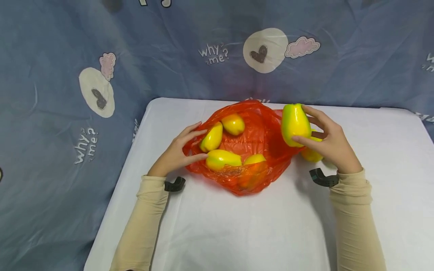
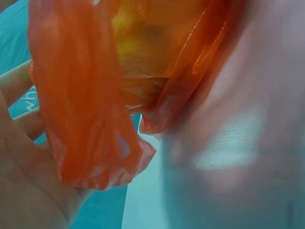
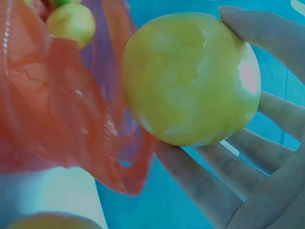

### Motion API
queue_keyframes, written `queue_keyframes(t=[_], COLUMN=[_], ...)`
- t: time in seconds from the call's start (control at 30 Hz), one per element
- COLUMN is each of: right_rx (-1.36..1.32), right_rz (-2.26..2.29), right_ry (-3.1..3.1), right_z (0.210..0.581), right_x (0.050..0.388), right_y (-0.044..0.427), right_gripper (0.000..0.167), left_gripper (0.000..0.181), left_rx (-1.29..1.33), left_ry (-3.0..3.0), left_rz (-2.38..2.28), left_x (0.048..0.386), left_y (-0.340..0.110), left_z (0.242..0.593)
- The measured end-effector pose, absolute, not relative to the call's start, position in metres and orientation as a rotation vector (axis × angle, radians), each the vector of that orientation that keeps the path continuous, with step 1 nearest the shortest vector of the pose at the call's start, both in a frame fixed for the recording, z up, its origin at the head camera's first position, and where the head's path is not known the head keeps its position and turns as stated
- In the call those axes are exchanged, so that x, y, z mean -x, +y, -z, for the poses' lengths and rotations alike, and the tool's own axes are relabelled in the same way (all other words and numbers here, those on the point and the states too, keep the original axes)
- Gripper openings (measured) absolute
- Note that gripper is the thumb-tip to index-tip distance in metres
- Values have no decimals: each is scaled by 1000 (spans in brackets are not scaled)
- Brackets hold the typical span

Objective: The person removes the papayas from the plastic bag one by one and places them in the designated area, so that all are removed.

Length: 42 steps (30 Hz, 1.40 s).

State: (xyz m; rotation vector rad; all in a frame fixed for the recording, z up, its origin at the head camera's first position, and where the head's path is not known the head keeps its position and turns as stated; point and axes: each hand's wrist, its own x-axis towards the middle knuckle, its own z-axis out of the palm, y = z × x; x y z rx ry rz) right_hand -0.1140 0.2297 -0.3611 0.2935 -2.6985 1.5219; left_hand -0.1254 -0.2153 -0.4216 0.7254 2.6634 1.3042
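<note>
My right hand (image 1: 330, 141) grips a yellow-green fruit (image 1: 295, 125) between thumb and fingers, above the right side of a red plastic bag (image 1: 251, 141). In the right wrist view the fruit (image 3: 190, 78) fills the middle, beside the bag's handle (image 3: 81, 109). Several yellow fruits lie in the open bag, among them one at its front left (image 1: 223, 159) and one at its back (image 1: 233, 124). My left hand (image 1: 174, 154) touches the bag's left edge with fingers extended; in the left wrist view the bag (image 2: 86, 109) hangs in front of the palm (image 2: 28, 176).
Another yellow fruit (image 1: 312, 154) rests on the white table (image 1: 244, 233) just right of the bag, partly behind my right hand. A blue-grey printed cloth (image 1: 183, 60) stands behind the table and along its left side.
</note>
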Motion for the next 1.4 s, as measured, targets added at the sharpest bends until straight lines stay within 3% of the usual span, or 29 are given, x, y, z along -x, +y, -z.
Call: queue_keyframes(t=[1.4], right_rx=[-43], right_rz=[-1373], right_ry=[-2669], right_z=[369], right_x=[72], right_y=[333], right_gripper=[87], left_gripper=[73], left_rx=[-671], left_ry=[2671], left_rz=[-1262], left_x=[126], left_y=[-214], left_z=[422])
